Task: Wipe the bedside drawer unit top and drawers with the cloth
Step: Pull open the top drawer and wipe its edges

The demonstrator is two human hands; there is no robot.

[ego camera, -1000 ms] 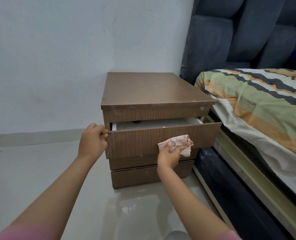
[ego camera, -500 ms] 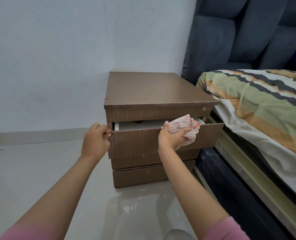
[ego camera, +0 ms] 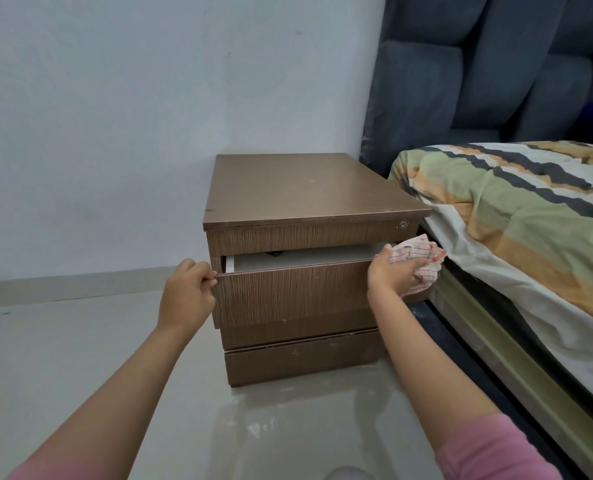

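A brown wooden bedside drawer unit [ego camera: 305, 188] stands on the floor against the wall. Its second drawer [ego camera: 288, 292] is pulled partly out, showing a pale inside. My left hand [ego camera: 187, 294] grips the drawer front's upper left corner. My right hand [ego camera: 390, 271] holds a crumpled white cloth with red checks [ego camera: 418, 263] against the drawer's upper right corner, next to the bed. A small round lock [ego camera: 402, 224] sits on the top drawer front at the right.
A bed with a striped green, orange and black blanket [ego camera: 517, 216] lies close on the right, its frame [ego camera: 517, 372] running toward me. A padded dark grey headboard [ego camera: 478, 74] rises behind. The glossy grey floor [ego camera: 63, 358] spreads left and in front.
My right hand has carried the cloth from the middle of the drawer front up and across to its top right corner. My left hand has kept its grip on the left corner.
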